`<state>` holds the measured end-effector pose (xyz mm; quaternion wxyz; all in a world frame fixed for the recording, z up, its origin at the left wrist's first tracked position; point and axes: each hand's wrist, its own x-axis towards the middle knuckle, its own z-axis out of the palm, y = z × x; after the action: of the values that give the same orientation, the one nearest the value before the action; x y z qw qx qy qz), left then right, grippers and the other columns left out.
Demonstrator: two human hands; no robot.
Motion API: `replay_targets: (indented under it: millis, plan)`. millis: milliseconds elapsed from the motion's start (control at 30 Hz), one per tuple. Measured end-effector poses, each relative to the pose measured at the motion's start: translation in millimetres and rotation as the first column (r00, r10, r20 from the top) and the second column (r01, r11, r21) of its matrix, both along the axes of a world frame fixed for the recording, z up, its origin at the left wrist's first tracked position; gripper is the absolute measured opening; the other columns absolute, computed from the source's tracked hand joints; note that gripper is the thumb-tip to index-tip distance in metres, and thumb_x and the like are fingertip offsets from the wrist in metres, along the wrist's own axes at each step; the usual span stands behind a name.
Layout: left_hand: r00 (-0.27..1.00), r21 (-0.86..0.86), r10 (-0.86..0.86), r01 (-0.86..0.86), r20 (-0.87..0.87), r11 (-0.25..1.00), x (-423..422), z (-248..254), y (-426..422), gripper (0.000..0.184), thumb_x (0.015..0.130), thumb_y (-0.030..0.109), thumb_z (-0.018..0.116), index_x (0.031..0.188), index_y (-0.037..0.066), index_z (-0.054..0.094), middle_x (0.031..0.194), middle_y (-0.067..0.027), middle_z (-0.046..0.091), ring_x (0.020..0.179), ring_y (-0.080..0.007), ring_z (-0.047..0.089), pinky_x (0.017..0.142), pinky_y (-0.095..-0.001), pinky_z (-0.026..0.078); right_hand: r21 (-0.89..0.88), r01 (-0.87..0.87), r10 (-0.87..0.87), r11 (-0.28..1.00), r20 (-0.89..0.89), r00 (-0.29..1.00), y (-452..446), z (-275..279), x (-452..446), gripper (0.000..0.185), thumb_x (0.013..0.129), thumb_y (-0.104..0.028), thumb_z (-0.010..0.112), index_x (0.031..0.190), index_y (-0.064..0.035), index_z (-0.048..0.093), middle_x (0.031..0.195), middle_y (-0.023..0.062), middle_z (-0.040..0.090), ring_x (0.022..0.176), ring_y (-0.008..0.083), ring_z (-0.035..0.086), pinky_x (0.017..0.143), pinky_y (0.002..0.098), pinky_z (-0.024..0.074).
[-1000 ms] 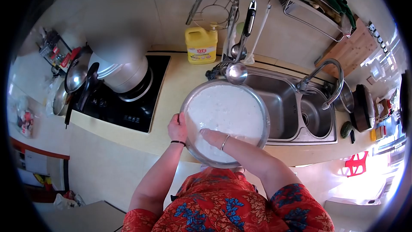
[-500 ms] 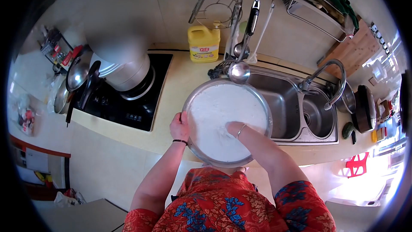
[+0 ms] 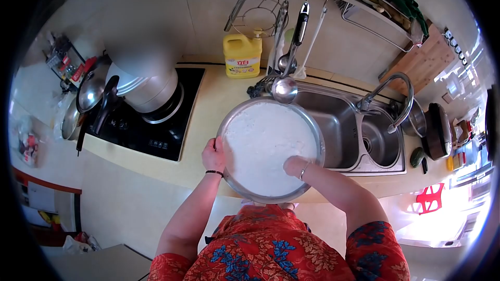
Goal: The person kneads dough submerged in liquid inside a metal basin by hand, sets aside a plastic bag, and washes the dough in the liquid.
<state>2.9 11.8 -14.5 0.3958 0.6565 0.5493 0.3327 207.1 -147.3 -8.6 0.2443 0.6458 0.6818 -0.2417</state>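
A wide metal basin (image 3: 320,138) full of a white substance (image 3: 260,145) is in front of my body, at the counter's front edge. Whether the white stuff is powder or thick liquid, I cannot tell. My left hand (image 3: 213,154) grips the basin's left rim, its fingers closed over the edge. Sunk into the white stuff near the right side is my right hand (image 3: 295,165); its fingers are hidden from view.
Right of the basin lies a double sink (image 3: 328,125) with a curved faucet (image 3: 406,91). A yellow detergent jug (image 3: 242,57) and a hanging ladle (image 3: 284,89) are behind it. On the left, a pot (image 3: 151,91) stands on a black cooktop (image 3: 140,138).
My right hand has moved through the white stuff, from the middle toward the right side of the basin. My left hand keeps its hold on the rim.
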Motion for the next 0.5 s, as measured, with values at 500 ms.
replay_targets:
  millis: [500]
  plan:
    - [1.000,-0.006,0.026,-0.026,0.004,1.000,0.9,0.0,-0.6,0.032,0.086,0.031,0.051,0.086,-0.001,0.059,0.069,-0.0118,0.059,0.062,-0.0172,0.054,0.060,-0.0290,0.043,0.260,-0.048,0.099,0.964,-0.184,0.978,-12.9,-45.8,-6.2,0.018,0.068,-0.010,0.048,0.064,-0.0026,0.064,0.069,0.0165,0.061,0.068,0.0311,0.060,0.064,0.0386,0.0480]
